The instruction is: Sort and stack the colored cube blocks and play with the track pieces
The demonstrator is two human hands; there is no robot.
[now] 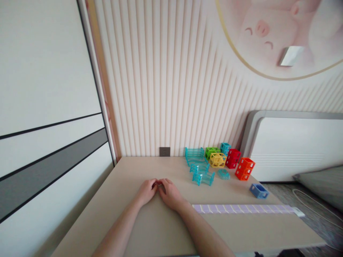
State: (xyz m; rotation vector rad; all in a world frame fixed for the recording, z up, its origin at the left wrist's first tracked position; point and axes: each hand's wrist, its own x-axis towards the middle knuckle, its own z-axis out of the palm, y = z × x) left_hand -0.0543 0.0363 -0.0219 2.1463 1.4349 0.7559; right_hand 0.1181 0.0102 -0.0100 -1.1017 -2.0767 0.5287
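My left hand (pixel 148 191) and my right hand (pixel 169 193) meet fingertip to fingertip over the middle of the table (pixel 152 228). The fingers of both are curled and pinched together. Between the fingertips a small dark reddish bit shows, too small and too covered to name. To the right of my hands, apart from them, stand clear teal curved track-like pieces (pixel 203 178). A strip of lilac tiles (pixel 241 209) lies flat beyond my right forearm.
Farther right are openwork blocks: green (pixel 212 152), yellow (pixel 217 160), teal (pixel 225 148), red (pixel 233 159), orange (pixel 244 169) and blue (pixel 259 191). A clear teal ring-like piece (pixel 223 174) lies among them. Ribbed wall (pixel 150 78) backs the table; a white cabinet (pixel 48 89) flanks its left.
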